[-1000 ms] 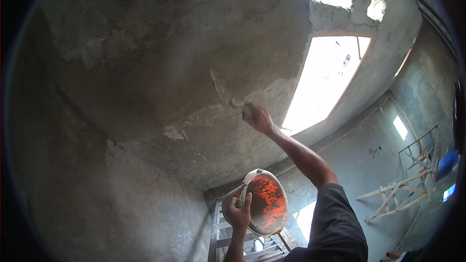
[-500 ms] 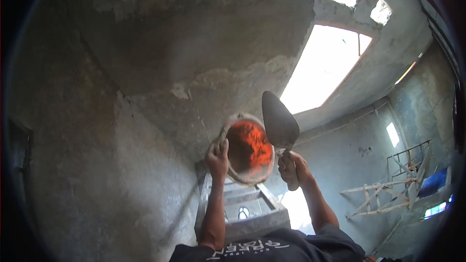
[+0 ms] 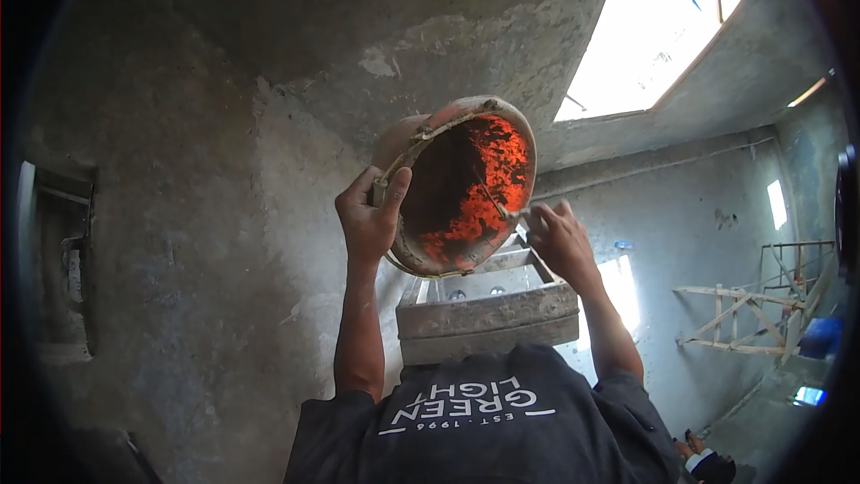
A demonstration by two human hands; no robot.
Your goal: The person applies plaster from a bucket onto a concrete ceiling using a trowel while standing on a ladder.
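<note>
The bucket (image 3: 518,215) is round, its rim and outer wall crusted greyish; inside, patchy bright orange shows at the right and dark shadow at the left, where any contents cannot be told. It is held up in the left hand (image 3: 369,220), tilted with its mouth toward the camera, its handle (image 3: 414,151) lying along the rim's upper left. The trowel (image 3: 492,198), in the right hand (image 3: 557,237), reaches over the mouth, its blade thin, nearly edge-on.
</note>
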